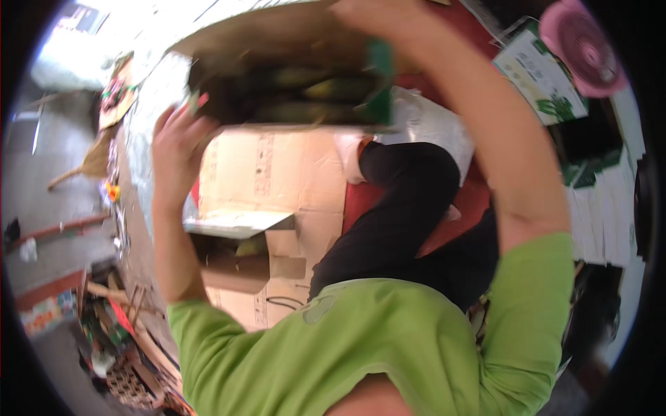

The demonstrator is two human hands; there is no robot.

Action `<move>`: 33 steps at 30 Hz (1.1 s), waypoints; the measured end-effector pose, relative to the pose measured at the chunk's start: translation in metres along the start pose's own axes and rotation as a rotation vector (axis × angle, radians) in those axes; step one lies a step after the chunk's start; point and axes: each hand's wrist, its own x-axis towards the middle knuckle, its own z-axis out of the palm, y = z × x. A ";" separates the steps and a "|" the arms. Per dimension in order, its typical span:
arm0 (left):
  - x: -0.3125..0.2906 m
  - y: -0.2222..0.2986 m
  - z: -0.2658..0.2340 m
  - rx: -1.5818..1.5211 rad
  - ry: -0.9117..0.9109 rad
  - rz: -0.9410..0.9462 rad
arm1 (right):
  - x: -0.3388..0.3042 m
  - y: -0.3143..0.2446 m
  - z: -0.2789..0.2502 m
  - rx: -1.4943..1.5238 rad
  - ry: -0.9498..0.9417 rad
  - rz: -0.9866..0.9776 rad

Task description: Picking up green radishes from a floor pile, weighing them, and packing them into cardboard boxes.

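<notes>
Both of my hands hold up an open cardboard box (263, 35), tilted so that its inside shows. Long green items (305, 90) lie side by side in it, like husked corn cobs, but blur hides their exact kind. My left hand (184, 135) grips the box's near left corner. Over at its far edge, my right hand (371, 15) is closed on the cardboard, with its fingertips partly hidden. Below the left forearm sits a second open box (232, 270), its pale flap raised and a yellow-green item (253, 245) inside.
Flattened cardboard (277, 166) lies under the boxes, beside my bent leg (409, 187). Clear plastic wrapping (433, 125) rests past my knee. At right are a pink fan (583, 48) and a white-and-green carton (538, 80). A broom (97, 156) and wood scraps (139, 326) are at left.
</notes>
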 end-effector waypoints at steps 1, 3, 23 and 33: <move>-0.022 -0.010 -0.003 0.044 -0.054 -0.055 | 0.004 -0.026 0.001 0.124 -0.101 0.037; -0.077 -0.026 -0.021 0.112 -0.234 -0.212 | 0.013 -0.091 0.035 0.524 0.067 -0.130; -0.161 -0.032 0.012 -0.042 -0.414 -0.370 | -0.063 -0.116 0.112 0.631 -0.348 -0.007; 0.028 0.126 0.049 -0.408 -0.044 0.248 | -0.292 0.230 0.056 0.461 0.169 0.768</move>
